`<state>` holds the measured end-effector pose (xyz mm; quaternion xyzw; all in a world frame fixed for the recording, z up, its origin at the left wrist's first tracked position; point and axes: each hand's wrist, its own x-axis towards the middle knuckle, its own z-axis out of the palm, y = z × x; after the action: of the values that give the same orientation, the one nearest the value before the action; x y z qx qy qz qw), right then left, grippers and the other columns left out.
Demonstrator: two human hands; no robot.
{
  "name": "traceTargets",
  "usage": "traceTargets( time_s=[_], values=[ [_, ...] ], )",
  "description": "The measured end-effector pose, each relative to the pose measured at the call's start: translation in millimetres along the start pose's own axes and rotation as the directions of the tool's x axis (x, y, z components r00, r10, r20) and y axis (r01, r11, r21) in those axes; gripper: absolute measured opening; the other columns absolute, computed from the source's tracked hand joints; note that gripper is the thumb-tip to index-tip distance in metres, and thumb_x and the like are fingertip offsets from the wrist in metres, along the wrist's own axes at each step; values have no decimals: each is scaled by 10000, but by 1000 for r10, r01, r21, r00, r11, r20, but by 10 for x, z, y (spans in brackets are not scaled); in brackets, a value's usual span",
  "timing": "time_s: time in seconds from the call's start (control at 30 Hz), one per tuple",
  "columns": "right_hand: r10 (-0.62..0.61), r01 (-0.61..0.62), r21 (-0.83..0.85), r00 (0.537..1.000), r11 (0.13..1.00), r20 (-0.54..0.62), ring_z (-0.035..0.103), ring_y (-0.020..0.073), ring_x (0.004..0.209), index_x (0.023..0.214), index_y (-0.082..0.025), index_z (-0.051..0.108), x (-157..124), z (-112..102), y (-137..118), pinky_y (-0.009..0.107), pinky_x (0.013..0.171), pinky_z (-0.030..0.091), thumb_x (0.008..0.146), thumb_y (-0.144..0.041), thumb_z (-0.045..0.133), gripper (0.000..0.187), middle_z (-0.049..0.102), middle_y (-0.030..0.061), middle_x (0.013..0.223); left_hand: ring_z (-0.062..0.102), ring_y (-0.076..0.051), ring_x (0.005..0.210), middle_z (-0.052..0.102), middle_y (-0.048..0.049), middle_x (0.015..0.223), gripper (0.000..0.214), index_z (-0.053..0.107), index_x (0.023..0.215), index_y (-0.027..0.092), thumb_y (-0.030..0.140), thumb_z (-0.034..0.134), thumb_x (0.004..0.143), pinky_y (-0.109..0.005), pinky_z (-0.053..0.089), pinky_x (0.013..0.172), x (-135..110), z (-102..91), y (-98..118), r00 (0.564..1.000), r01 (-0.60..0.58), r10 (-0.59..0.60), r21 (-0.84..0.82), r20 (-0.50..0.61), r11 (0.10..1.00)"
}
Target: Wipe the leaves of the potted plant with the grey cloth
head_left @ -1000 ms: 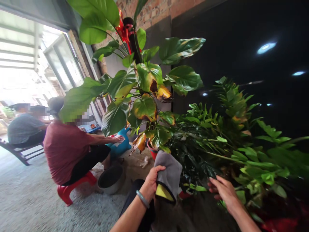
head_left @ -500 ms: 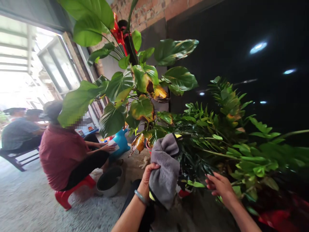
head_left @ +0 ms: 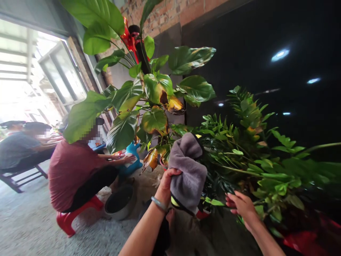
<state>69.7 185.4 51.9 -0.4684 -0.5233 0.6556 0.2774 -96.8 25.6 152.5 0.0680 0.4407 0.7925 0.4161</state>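
Left grip (head_left: 165,185) clamped on near edge of gray cloth (head_left: 188,174), thumb on top. Cloth bunched, bulk sits right of the grip, rising above it and drooping below, yellow side peeking out at the bottom. Right grip (head_left: 242,208) half-curled, well apart from cloth, fingertips at dark leaves (head_left: 220,183); can't tell if pinching one. Bracelet (head_left: 159,204) on left wrist.
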Motion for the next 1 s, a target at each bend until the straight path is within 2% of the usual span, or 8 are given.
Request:
traceTargets(
  time_s=[0.1, 0.23, 0.43, 0.53, 0.67, 0.77, 0.9, 1.0],
  values=[
    [6, -6, 3, 1000, 1000, 13, 628, 198, 534, 597, -204, 592, -24, -16, -39, 256, 427, 407, 410, -422, 596, 287, 649, 52, 560, 564, -158, 497, 653, 11, 542, 267, 642, 657, 157, 48, 590, 419, -276, 445, 545, 73, 1, -227, 999, -28, 24, 161, 27, 987],
    [19, -19, -1, 999, 1000, 33, 629, 198, 521, 575, -210, 587, -22, -45, -29, 249, 417, 398, 432, -406, 593, 242, 646, 38, 534, 517, -142, 456, 619, 10, 487, 219, 637, 546, 144, -1, 555, 403, -258, 407, 486, 40, -151, -444, 990, 26, -66, 299, 126, 954],
    [9, -8, -20, 998, 1000, 61, 628, 183, 516, 624, -214, 612, 34, -65, 33, 236, 415, 398, 488, -379, 620, 215, 659, 23, 546, 629, -201, 629, 663, 13, 583, 192, 640, 589, 165, 78, 597, 423, -296, 515, 659, 131, 69, -16, 972, -121, 86, 153, 220, 981],
    [2, -1, -21, 997, 1000, 77, 634, 182, 526, 621, -210, 603, 84, -72, 67, 228, 413, 399, 495, -371, 643, 209, 665, 26, 555, 661, -235, 737, 696, -18, 671, 218, 647, 662, 161, 123, 625, 449, -337, 515, 753, 259, 202, 27, 968, -139, 115, 97, 223, 986],
    [-1, 4, -23, 995, 1000, 105, 616, 181, 483, 609, -219, 580, 151, -91, 125, 232, 392, 391, 494, -377, 654, 209, 638, -6, 498, 604, -178, 551, 686, -18, 593, 276, 685, 674, 133, 58, 617, 418, -290, 474, 586, 314, 95, -299, 981, 10, -66, 296, 180, 955],
    [-9, 12, -25, 992, 1000, 122, 586, 173, 432, 565, -227, 533, 171, -102, 174, 231, 368, 372, 499, -385, 654, 209, 604, -28, 449, 579, -168, 500, 660, -2, 522, 249, 666, 591, 139, 29, 561, 393, -274, 453, 531, 246, -38, -433, 960, 104, -198, 404, 199, 909],
    [-39, 44, -31, 991, 999, 130, 606, 156, 468, 617, -216, 587, 170, -98, 214, 213, 380, 379, 534, -386, 644, 198, 645, -10, 523, 670, -250, 701, 696, -20, 605, 296, 684, 642, 137, 49, 539, 400, -343, 519, 718, 211, 98, -165, 940, 61, -134, 231, 314, 971],
    [-39, 45, -44, 991, 998, 132, 610, 160, 469, 666, -212, 617, 179, -86, 210, 212, 371, 376, 543, -386, 635, 214, 651, -3, 531, 682, -246, 728, 696, -20, 626, 283, 682, 700, 129, 72, 583, 442, -371, 516, 818, 314, 323, 41, 963, 36, -56, 82, 263, 996]
  ],
)
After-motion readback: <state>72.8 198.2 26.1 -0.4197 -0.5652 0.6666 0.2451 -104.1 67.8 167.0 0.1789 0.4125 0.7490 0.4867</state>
